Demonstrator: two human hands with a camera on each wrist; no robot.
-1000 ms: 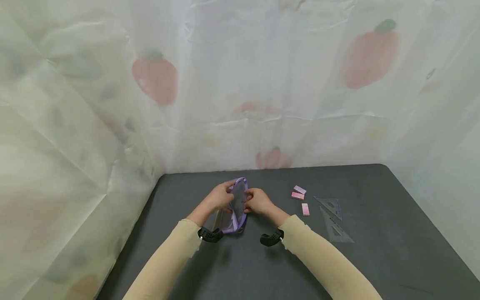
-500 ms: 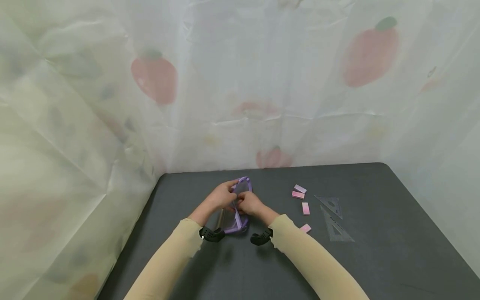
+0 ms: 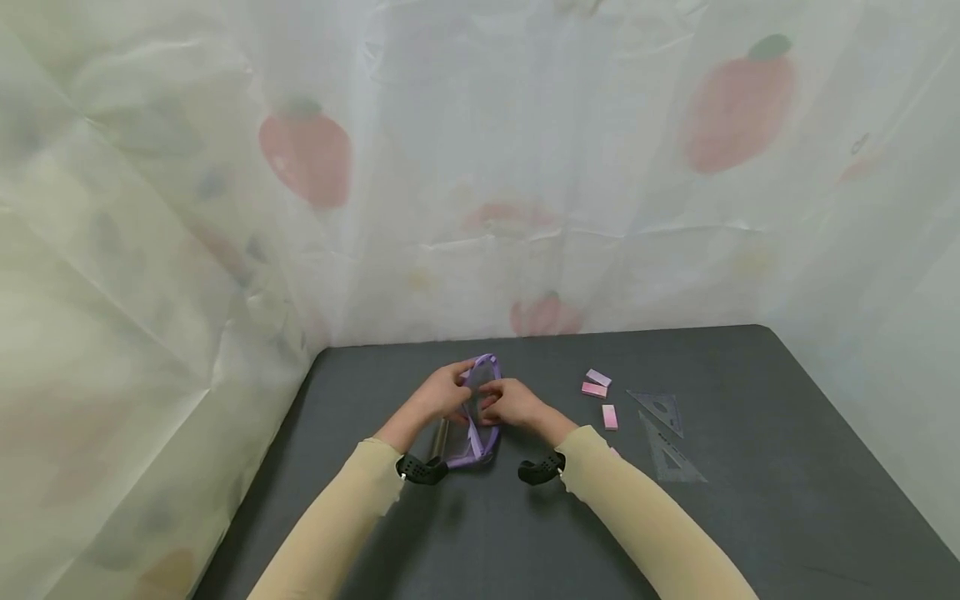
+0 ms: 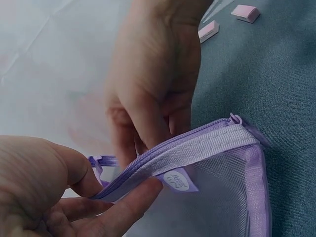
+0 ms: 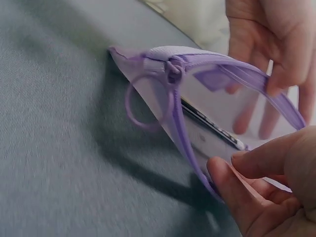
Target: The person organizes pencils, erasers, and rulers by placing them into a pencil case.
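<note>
Near the far left corner of the dark grey tabletop [image 3: 750, 517], a purple mesh zip pouch [image 3: 474, 417] stands on edge between both hands, mouth spread so the inside is reachable. Left hand [image 3: 441, 395] pinches one zipper lip with thumb and fingers; right hand [image 3: 512, 405] pinches the opposite lip, fingers curled. Both wrists angle inward, forearms low. Pink rectangular erasers [image 3: 597, 388] and clear plastic set squares [image 3: 667, 433] lie toward the right edge, apart from the pouch.

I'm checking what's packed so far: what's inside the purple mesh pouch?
Through the open mouth of the purple mesh pouch, a dark, slim stick-like item lies inside. Both hands hold the opening apart. The pouch's lower part is out of view, so anything else stays unseen.
</note>
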